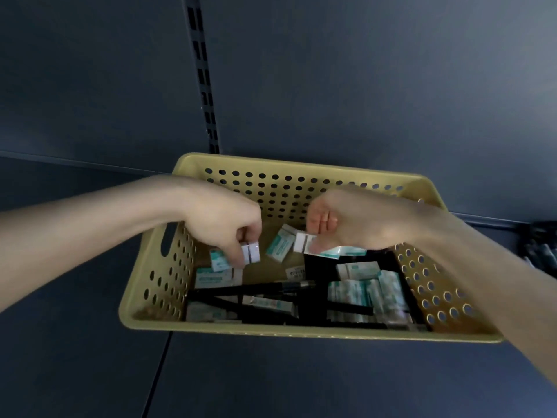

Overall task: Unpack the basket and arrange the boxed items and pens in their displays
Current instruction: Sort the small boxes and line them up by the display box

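A yellow perforated basket (156,285) stands on a dark grey shelf. Inside lie several small white-and-teal boxes (358,292) and several black pens (256,289), jumbled together. My left hand (223,220) reaches into the basket's left side and pinches small white boxes (251,252) between its fingertips. My right hand (358,220) comes in from the right with its fingers curled round other small white-and-teal boxes (319,247). One loose box (280,242) lies on the basket floor between the two hands.
The shelf's dark back panel rises behind the basket, with a slotted upright strip (205,86) in it. At the far right edge a dark display with pens (542,251) is partly visible. A seam (159,375) runs across the shelf in front of the basket.
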Demonstrator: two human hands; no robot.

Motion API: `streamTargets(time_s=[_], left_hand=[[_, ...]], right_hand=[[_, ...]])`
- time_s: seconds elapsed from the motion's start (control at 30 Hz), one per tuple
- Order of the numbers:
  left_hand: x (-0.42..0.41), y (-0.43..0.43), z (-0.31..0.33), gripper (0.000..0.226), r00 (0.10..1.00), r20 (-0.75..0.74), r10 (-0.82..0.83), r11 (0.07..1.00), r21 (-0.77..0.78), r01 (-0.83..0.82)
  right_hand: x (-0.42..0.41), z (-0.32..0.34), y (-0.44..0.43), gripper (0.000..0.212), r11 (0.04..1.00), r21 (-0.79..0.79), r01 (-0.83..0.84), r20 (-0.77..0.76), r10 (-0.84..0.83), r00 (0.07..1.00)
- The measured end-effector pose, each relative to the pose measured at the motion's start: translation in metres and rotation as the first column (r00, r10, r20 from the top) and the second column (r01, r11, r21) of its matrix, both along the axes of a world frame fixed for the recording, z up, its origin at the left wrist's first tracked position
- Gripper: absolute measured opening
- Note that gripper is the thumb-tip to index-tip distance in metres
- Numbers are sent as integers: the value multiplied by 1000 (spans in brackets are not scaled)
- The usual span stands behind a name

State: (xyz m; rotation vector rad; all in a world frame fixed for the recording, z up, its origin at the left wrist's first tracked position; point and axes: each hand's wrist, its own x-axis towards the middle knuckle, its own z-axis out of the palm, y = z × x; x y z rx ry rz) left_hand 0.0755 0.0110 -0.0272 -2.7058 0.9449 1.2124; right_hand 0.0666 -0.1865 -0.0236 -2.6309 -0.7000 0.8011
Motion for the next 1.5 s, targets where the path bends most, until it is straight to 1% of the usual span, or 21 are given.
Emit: streamTargets(time_s=[0.03, 0.1, 0.2, 0.3, 0.37, 0.5, 0.6, 0.7, 0.77, 0.8, 0.9, 0.97, 1.03, 1.13, 1.23, 1.3, 1.4, 1.5], left_hand=[[-1, 0, 2, 11, 998, -56, -2, 999, -33, 0], [-4, -2, 2, 12, 993, -116, -28, 1000, -10, 27], [-9, -6, -5, 17, 991, -107, -78, 987, 129, 92], [-10, -7, -8, 21, 993, -95, -67, 980, 181, 84], [-9, -7, -9, 29, 995, -102, -21, 980, 197, 41], [-7, -8, -9, 42, 991, -120, 58, 976, 216, -31], [-7, -8, -9, 46, 992, -113, 63, 973, 229, -35], [-7, -8, -9, 31, 991, -124, 44, 971, 238, -13], [-7, -6, -7, 24, 991, -120, 62, 981, 191, -38], [-7, -5, -5, 22, 990, -112, 81, 988, 140, -65], [-7, -6, -1, 15, 976, -109, 187, 977, -89, -196], [-9, -13, -1, 22, 960, -111, 258, 943, -188, -275], [-12, -24, -5, 29, 952, -61, 300, 918, -252, -305], [-16, -39, -14, 41, 926, 15, 378, 878, -324, -353], [-24, -48, -23, 34, 901, 101, 422, 859, -363, -361], [-30, -49, -30, 32, 890, 134, 436, 849, -390, -357], [-35, -49, -35, 41, 869, 156, 470, 830, -412, -375], [-35, -49, -36, 48, 847, 124, 517, 792, -444, -419]], right_hand=[[1, 5, -4, 12, 1000, 3, 11, -9, -11, 1000], [0, 9, -11, 13, 999, -42, -1, -18, 0, 1000], [-3, 5, -17, 19, 987, -155, -37, 34, 42, 999], [-5, 1, -16, 19, 978, -200, -50, 26, 57, 998], [-6, -1, -14, 17, 975, -218, -51, 45, 62, 997], [-7, -4, -13, 18, 975, -212, -69, 76, 87, 993], [-8, -5, -16, 27, 987, -157, -29, 96, 44, 994], [-8, -4, -18, 36, 994, -110, 10, 95, 1, 996], [-7, -4, -17, 35, 996, -90, 6, 107, 3, 994], [-7, -3, -16, 31, 998, -62, 11, 106, -5, 994], [-5, 1, -18, 19, 1000, 12, 20, 81, -21, 996], [-3, 4, -23, 18, 1000, -7, 8, 82, -8, 997], [-1, 9, -32, 18, 999, -44, 20, 48, -18, 999], [-1, 15, -44, 20, 996, -91, 17, -75, -24, 997], [-5, 15, -49, 21, 994, -106, -33, -183, 13, 983], [-5, 14, -46, 24, 991, -119, -57, -223, 30, 974], [-5, 10, -41, 24, 988, -118, -100, -261, 66, 963], [-5, 8, -39, 21, 985, -115, -131, -285, 93, 954]])
